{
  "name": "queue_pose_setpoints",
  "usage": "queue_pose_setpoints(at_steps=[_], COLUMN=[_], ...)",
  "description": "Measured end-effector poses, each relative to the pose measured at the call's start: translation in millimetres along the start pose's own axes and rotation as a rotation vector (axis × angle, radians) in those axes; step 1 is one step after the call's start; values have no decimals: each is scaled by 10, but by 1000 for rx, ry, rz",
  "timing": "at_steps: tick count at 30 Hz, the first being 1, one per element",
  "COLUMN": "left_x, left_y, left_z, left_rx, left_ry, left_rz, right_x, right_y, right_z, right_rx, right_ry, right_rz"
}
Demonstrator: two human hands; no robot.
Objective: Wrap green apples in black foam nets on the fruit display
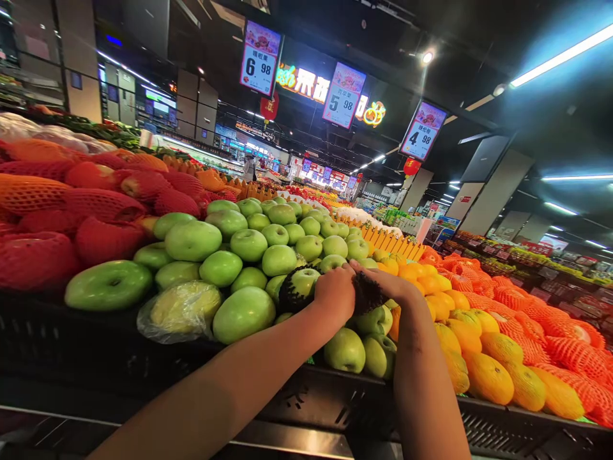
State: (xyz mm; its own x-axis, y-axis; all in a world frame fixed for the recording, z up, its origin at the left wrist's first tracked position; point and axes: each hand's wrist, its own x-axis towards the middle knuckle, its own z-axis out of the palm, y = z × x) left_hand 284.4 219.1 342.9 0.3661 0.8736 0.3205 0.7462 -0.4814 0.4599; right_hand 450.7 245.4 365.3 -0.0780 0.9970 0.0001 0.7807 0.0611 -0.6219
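My left hand (336, 291) is closed over the heap of green apples (249, 244), its fingers gripping black foam netting. A green apple (305, 281) partly wrapped in black foam net (287, 295) sits against its left side; whether the hand holds this apple too I cannot tell. My right hand (385, 281) meets the left hand, its fingers bent down onto a bunched piece of black foam netting (368, 295). The fingertips of both hands are mostly hidden. Loose green apples (345, 350) lie just below the hands.
Red and orange net-wrapped fruit (105, 204) is piled at left, with a plastic-wrapped yellowish fruit (186, 308) near the front. Oranges (488, 377) and orange-netted fruit (569, 345) fill the right. A black crate edge (306, 396) runs along the front. Price signs (345, 96) hang above.
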Motion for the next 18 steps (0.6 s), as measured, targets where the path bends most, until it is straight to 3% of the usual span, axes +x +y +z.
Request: queue_pose_setpoints(at_steps=[3,7,13,18], left_x=[-13,2,47,63], left_y=[-22,-71,-112,-136], left_z=[-24,-54,-55,-39], left_rx=[8,16,-30,-50], left_ry=[-35,-64,-65,-24], left_rz=[31,95,96,116], right_x=[-51,-122,-215,-191], right_y=[-30,-24,-97,-126], right_z=[-26,-88,-74,-26], right_rx=[-47,-148,27,20], right_ry=[-90,-107,-365,-277], right_rz=[57,29,-40,-65])
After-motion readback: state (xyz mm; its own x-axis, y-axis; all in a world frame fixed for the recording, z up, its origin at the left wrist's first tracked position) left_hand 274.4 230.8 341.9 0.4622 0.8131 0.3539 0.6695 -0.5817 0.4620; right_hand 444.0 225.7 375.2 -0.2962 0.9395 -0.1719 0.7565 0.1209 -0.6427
